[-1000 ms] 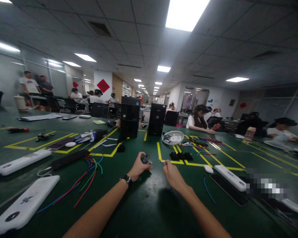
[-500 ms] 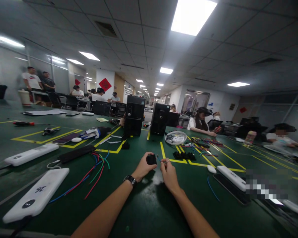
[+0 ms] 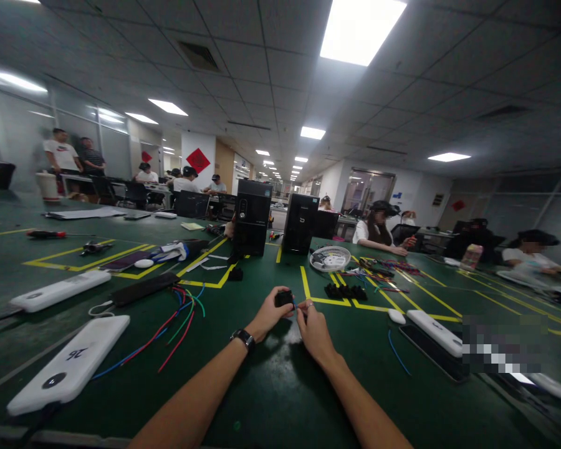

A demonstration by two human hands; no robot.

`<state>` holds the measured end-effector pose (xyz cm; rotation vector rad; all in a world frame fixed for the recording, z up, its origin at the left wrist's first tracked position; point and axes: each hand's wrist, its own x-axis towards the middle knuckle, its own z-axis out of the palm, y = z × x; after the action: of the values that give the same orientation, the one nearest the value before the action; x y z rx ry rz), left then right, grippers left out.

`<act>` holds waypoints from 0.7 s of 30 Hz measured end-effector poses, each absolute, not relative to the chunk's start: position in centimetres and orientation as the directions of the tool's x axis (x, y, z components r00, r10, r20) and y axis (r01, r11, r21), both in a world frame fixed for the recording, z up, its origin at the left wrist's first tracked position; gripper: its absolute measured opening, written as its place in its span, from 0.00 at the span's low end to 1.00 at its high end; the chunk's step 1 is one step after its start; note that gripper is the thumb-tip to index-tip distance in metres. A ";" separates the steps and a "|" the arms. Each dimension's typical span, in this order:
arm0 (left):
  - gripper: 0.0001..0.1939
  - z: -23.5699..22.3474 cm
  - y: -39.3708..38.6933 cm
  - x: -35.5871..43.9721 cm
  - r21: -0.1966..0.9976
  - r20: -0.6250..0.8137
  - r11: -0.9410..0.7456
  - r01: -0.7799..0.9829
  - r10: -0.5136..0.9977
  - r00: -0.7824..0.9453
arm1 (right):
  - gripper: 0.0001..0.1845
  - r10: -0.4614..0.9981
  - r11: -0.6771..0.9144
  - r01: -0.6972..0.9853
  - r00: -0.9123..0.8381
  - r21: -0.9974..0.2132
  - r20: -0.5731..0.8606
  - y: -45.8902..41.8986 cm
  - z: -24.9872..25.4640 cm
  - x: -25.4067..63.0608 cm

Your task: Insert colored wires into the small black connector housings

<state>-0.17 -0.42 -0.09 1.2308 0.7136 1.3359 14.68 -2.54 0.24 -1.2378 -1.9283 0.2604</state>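
Note:
My left hand (image 3: 267, 313) is closed around a small black block (image 3: 284, 298), thumb on the near side and fingers behind. Its exact kind is too small to make out. My right hand (image 3: 315, 329) pinches a short blue wire (image 3: 295, 304), mostly hidden by the fingers. The wire's end meets the right side of the block; whether it sits inside a hole I cannot tell. Several similar black blocks (image 3: 346, 292) lie beyond my right hand, and another black piece (image 3: 235, 274) is farther off to the left.
Red, blue and green wires (image 3: 187, 318) spread on the left beside white power banks (image 3: 70, 365). A loose blue wire (image 3: 399, 352) and a phone (image 3: 432, 352) lie right. Two black computer towers (image 3: 252, 218), a white basket (image 3: 330, 259) and a screwdriver (image 3: 47, 234) are farther back.
My right hand has moved slightly left, bringing the blue wire from just short of the black block up against its side. The block has turned a little in my left hand.

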 end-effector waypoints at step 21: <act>0.13 1.0 -0.7 -0.1 0.912 0.409 -0.409 0.017 0.910 -0.074 | 0.09 0.828 0.526 0.594 -0.197 -0.608 0.525 -4.3 1.4 13.0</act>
<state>-0.12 -0.68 1.00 1.4776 1.0374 1.5739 12.96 -4.27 1.43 -1.1663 -1.9015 0.3410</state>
